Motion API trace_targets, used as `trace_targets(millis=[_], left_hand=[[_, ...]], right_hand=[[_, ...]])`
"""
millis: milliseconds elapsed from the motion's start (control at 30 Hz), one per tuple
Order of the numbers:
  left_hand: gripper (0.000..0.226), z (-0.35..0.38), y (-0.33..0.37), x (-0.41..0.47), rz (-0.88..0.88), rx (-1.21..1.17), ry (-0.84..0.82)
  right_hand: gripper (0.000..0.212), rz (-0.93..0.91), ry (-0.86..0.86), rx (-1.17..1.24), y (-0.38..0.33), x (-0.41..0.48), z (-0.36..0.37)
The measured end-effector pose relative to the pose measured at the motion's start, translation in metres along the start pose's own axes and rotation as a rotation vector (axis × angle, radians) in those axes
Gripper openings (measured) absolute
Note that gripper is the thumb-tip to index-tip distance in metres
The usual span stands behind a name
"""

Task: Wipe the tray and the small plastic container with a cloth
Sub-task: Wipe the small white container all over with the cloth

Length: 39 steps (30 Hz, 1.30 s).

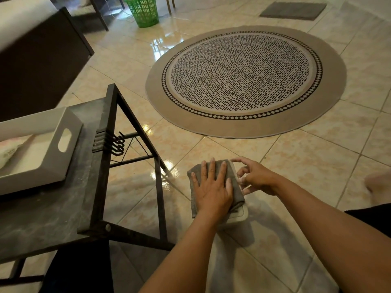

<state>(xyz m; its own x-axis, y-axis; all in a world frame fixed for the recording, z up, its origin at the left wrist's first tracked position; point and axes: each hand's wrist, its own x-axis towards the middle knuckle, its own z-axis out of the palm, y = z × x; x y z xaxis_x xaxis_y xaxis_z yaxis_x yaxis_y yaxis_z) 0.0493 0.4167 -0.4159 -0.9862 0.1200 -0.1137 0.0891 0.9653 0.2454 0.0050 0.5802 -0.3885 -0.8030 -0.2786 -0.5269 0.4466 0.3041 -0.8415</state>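
A small white plastic container [240, 216] is held in the air over the tiled floor, mostly covered by a folded grey cloth [236, 187]. My left hand [211, 187] lies flat on the cloth, fingers spread, pressing it onto the container's top. My right hand [254, 176] grips the container's right side with curled fingers. The white tray [63, 153] with a cut-out handle sits on the dark table at the left; something pale lies inside it.
The dark metal-framed table [93, 187] with hooks on its side stands at left. A round patterned rug [245, 81] lies ahead on the glossy tiles. A green basket [145, 10] and a grey mat [293, 10] are far back. My foot [378, 185] shows at right.
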Motion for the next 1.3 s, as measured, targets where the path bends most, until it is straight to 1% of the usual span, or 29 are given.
trace_targets(millis=[67,200,333,433,567,667,800,933,1000,1067,1300], left_hand=[[0.060,0.001,-0.005,-0.003,-0.022,0.007,0.012],[0.060,0.008,0.008,-0.020,0.009,0.016,0.018],[0.059,0.007,0.015,-0.007,0.034,0.000,0.000],[0.060,-0.001,0.002,0.004,-0.010,0.014,-0.009],[0.060,0.000,-0.004,-0.014,-0.066,0.017,-0.027],[0.065,0.008,0.012,-0.030,-0.011,0.008,-0.058],[0.067,0.006,0.018,-0.009,0.052,0.006,-0.042],[0.064,-0.004,-0.002,0.008,0.016,0.008,-0.050],[0.065,-0.005,-0.012,0.003,-0.011,0.008,-0.049],[0.062,-0.001,-0.016,-0.011,-0.018,-0.008,-0.048],[0.063,0.012,0.004,-0.064,0.044,0.020,-0.050]], right_hand=[[0.072,-0.002,0.005,-0.005,0.001,0.002,0.000],[0.075,0.008,-0.005,-0.020,0.000,0.003,0.001],[0.078,0.017,-0.012,-0.036,-0.001,0.001,0.003],[0.077,0.014,0.003,-0.036,0.000,0.000,0.003],[0.073,-0.002,0.018,-0.036,0.003,0.001,0.005],[0.074,0.006,0.002,-0.036,0.002,0.001,0.005],[0.077,0.014,-0.015,-0.031,0.003,-0.001,0.005],[0.074,0.021,0.002,-0.001,0.005,-0.002,0.006],[0.072,0.016,0.008,0.005,0.007,-0.002,0.006],[0.071,0.015,0.009,0.003,0.006,-0.002,0.006],[0.069,0.008,0.012,-0.002,0.002,-0.007,0.007]])
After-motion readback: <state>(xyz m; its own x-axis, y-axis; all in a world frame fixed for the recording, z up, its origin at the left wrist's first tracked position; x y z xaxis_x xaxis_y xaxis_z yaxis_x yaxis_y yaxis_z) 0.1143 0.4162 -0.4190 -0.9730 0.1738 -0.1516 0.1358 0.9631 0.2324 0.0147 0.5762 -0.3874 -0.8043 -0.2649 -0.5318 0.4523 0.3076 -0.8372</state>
